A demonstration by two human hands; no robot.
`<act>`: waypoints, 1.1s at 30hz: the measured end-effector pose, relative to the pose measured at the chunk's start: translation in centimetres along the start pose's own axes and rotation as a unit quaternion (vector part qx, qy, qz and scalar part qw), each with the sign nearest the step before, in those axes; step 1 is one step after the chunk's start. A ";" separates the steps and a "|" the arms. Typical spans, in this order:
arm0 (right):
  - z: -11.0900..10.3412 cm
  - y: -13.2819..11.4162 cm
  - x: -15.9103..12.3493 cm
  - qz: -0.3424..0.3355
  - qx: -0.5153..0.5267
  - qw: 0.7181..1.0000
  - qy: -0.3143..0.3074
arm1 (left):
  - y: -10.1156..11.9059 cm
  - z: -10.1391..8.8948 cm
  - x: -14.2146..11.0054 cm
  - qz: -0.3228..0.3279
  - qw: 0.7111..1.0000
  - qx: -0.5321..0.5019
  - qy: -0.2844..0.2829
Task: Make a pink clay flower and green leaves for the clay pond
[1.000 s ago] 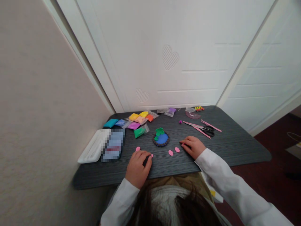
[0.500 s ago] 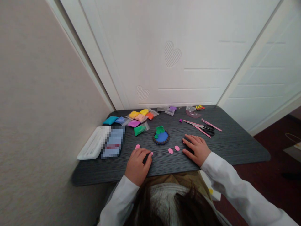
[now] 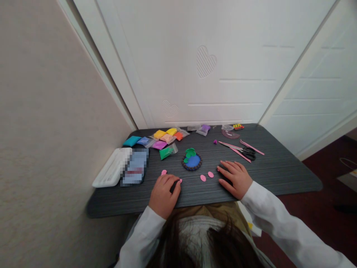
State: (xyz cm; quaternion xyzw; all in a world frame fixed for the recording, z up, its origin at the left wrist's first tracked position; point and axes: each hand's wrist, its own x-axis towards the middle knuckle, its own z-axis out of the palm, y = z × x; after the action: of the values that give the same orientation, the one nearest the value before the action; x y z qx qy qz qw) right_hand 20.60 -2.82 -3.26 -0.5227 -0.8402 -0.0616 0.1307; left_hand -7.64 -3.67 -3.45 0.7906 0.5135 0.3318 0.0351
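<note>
Middle oval (image 3: 203, 178): pink, flat on the dark table (image 3: 287, 171), its long axis running roughly 10 to 4 o'clock; it lies at 5 o'clock from the blue disc (image 3: 194, 161).
Second oval (image 3: 211, 174): also pink, slanted much the same way, near the middle oval at its 2 o'clock.
Left oval (image 3: 164, 172): pink, at the left hand's 12 o'clock, partly hidden by the fingers, so its axis is hard to read.
Table edge: the near edge runs at 6 o'clock below both hands; a strip of dark tabletop lies between the loose ovals and it, and a wider stretch reaches from the right hand to the rounded end at 3 o'clock.
Left hand (image 3: 164, 192): palm down, fingers curved, thumb apart; a pink piece (image 3: 180, 181) shows at the fingertips, but whether it is pinched or only touched I cannot tell.
Right hand (image 3: 236, 179): palm down, fingers fanned, thumb spread wide; a speck of pink shows by one fingertip, its shape hidden.
Reach: the second oval sits at the right hand's 9 o'clock; the middle oval at the left hand's 2 o'clock.
Scissors (image 3: 245, 150): beyond the right hand, blades aimed at 10 o'clock.
</note>
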 end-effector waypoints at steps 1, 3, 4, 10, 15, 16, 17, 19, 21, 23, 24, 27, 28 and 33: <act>0.0 0.0 -0.1 -0.004 -0.002 1.000 -0.003 | 0.0 0.0 0.0 -0.001 1.000 0.001 0.001; 0.0 0.0 -0.2 -0.008 -0.007 1.000 -0.007 | 0.0 0.0 0.1 0.000 1.000 0.002 0.003; 0.0 -0.1 -0.3 -0.007 -0.009 1.000 -0.007 | 0.0 0.0 0.1 0.001 1.000 0.002 0.003; 0.0 0.1 -0.2 -0.021 -0.013 1.000 0.006 | 0.1 -0.1 0.1 0.007 1.000 -0.002 0.004; -0.1 0.1 -0.3 -0.007 -0.009 1.000 0.010 | 0.2 -0.1 0.1 0.005 1.000 -0.004 0.002; -0.1 0.0 -0.3 -0.009 -0.009 1.000 0.007 | 0.1 -0.1 0.1 0.004 1.000 -0.003 -0.001; -0.1 0.0 -0.3 -0.012 -0.010 1.000 0.004 | 0.1 -0.1 0.0 0.002 1.000 -0.002 -0.004; -0.1 0.0 -0.3 -0.014 -0.014 1.000 -0.004 | 0.1 -0.1 0.0 0.001 1.000 0.000 -0.003; 0.0 0.0 -0.2 -0.005 -0.018 1.000 -0.009 | 0.1 0.0 0.0 0.003 1.000 0.002 0.001; -0.1 0.0 -0.2 0.008 -0.021 1.000 -0.010 | 0.1 0.0 0.0 0.007 1.000 0.004 0.006; -0.1 -0.1 -0.2 0.008 -0.021 1.000 -0.010 | 0.1 0.0 0.0 0.010 1.000 0.004 0.008; -0.4 -0.4 -0.3 -0.020 -0.016 0.999 -0.019 | 0.1 0.0 0.1 0.015 1.000 0.003 0.010; -0.5 -0.5 -0.3 -0.028 -0.015 0.999 -0.024 | 0.1 0.1 0.1 0.015 1.000 0.003 0.011; -0.1 -0.3 -0.1 0.015 -0.024 0.999 -0.023 | 0.2 0.0 0.1 0.012 1.000 0.000 0.009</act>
State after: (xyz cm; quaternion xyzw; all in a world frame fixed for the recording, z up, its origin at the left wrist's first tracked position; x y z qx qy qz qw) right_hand 20.37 -3.11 -3.23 -0.5392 -0.8335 -0.0679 0.1000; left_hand -7.46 -3.66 -3.38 0.7938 0.5040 0.3395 0.0268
